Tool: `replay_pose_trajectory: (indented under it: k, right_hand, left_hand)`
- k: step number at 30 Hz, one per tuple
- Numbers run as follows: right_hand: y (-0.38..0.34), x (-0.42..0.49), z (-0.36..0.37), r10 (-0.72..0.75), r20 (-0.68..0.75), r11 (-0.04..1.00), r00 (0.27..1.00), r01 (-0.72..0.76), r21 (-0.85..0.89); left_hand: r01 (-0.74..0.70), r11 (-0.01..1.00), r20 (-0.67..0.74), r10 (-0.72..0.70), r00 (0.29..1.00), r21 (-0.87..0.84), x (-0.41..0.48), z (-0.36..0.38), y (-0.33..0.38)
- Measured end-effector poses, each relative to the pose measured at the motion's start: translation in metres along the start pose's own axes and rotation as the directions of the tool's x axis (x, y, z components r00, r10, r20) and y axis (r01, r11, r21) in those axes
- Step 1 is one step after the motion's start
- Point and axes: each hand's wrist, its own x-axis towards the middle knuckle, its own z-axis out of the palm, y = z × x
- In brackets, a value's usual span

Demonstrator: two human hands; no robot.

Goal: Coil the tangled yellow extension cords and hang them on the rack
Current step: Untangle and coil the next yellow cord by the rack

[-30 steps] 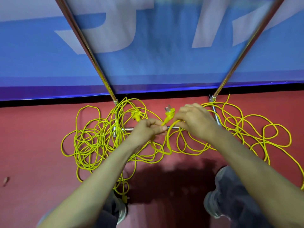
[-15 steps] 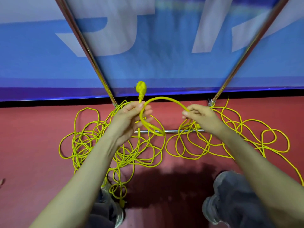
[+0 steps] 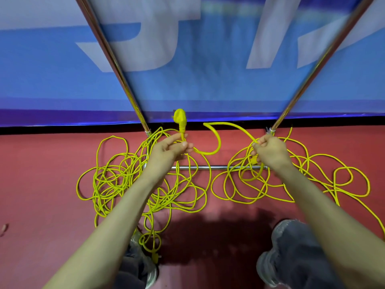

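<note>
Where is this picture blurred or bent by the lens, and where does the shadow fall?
Head view: the right pole is smeared, seemingly by motion; the left pole is sharper. Both poles lean outward, likely a wide-angle effect. The plug, left hand and right hand look fairly sharp. A dark shadow falls on the red floor between the shoes.

Yellow cords (image 3: 219,140) and a matching yellow plug (image 3: 179,116) stood out against a dull red floor (image 3: 41,184), which darkened to maroon where a shadow fell. Behind them hung a blue banner (image 3: 208,80) printed with large, pale grey-white letter shapes, its lower edge shading to deep violet above a black strip (image 3: 62,130). The rack (image 3: 208,167) was shiny silver metal, with brownish reflections along its slanted poles. A grey shoe (image 3: 291,247) showed mottled lighter patches.
</note>
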Motion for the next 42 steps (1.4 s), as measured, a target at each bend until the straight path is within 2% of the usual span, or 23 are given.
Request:
replay_pose_trajectory:
  k: [4, 8, 9, 11, 13, 15, 18, 23, 26, 28, 31, 33, 37, 39, 42]
  right_hand:
    - [-0.002, -0.001, 0.000, 0.051, 0.054, 0.998, 0.997, -0.050, -0.029]
    - [-0.011, -0.006, 0.002, 0.015, 0.088, 0.999, 0.996, -0.011, -0.044]
    - [-0.014, -0.008, 0.003, 0.001, 0.110, 0.998, 0.994, 0.006, -0.064]
    - [-0.018, -0.011, 0.007, -0.019, 0.195, 0.997, 0.981, 0.032, -0.065]
    - [-0.021, -0.016, 0.011, -0.040, 0.297, 0.999, 0.954, 0.034, 0.025]
    - [-0.027, -0.021, 0.011, -0.050, 0.371, 0.986, 0.927, -0.014, 0.169]
    - [-0.034, -0.026, 0.012, -0.060, 0.430, 0.963, 0.901, -0.061, 0.264]
    - [-0.031, -0.025, 0.018, -0.081, 0.373, 0.996, 0.924, 0.089, -0.004]
    - [-0.034, -0.030, 0.016, -0.131, 0.365, 0.979, 0.922, 0.179, -0.101]
    - [-0.038, -0.035, 0.015, -0.210, 0.381, 0.924, 0.900, 0.310, -0.223]
    - [-0.043, -0.041, 0.016, -0.309, 0.513, 0.776, 0.801, 0.524, -0.352]
    - [-0.045, -0.044, 0.015, -0.366, 0.596, 0.708, 0.714, 0.630, -0.319]
    - [-0.047, -0.047, 0.012, -0.482, 0.646, 0.668, 0.593, 0.725, -0.167]
    - [-0.046, -0.048, 0.014, -0.513, 0.616, 0.691, 0.597, 0.713, -0.116]
    - [-0.045, -0.048, 0.016, -0.552, 0.528, 0.737, 0.645, 0.674, -0.053]
  left_hand:
    - [0.053, 0.997, 0.078, -0.048, 0.996, -0.057, -0.001, 0.004, 0.002]
    - [0.124, 0.970, 0.149, -0.094, 0.984, -0.208, -0.002, 0.009, 0.002]
    - [0.119, 0.974, 0.151, -0.091, 0.984, -0.190, -0.002, 0.010, 0.000]
    - [0.060, 0.997, 0.153, -0.053, 0.987, -0.039, -0.004, 0.013, -0.005]
    - [-0.032, 0.994, 0.190, 0.012, 0.982, 0.105, -0.007, 0.013, -0.011]
    - [-0.052, 0.985, 0.204, 0.018, 0.979, 0.163, -0.008, 0.014, -0.017]
    - [-0.071, 0.972, 0.124, 0.043, 0.991, 0.225, -0.006, 0.017, -0.021]
    - [-0.140, 0.917, 0.036, 0.137, 0.990, 0.373, 0.002, 0.009, -0.027]
    - [-0.146, 0.851, 0.067, 0.130, 0.989, 0.505, 0.002, 0.008, -0.031]
    - [-0.141, 0.791, 0.070, 0.124, 0.990, 0.596, 0.002, 0.009, -0.034]
    - [-0.199, 0.596, 0.132, 0.154, 0.979, 0.778, 0.005, 0.007, -0.038]
    - [-0.219, 0.473, 0.171, 0.143, 0.975, 0.853, 0.005, 0.005, -0.039]
    - [-0.313, 0.363, 0.331, 0.015, 0.944, 0.878, 0.003, 0.002, -0.042]
    - [-0.351, 0.364, 0.389, -0.034, 0.921, 0.863, 0.001, 0.006, -0.042]
    - [-0.385, 0.386, 0.433, -0.043, 0.900, 0.838, -0.005, 0.012, -0.036]
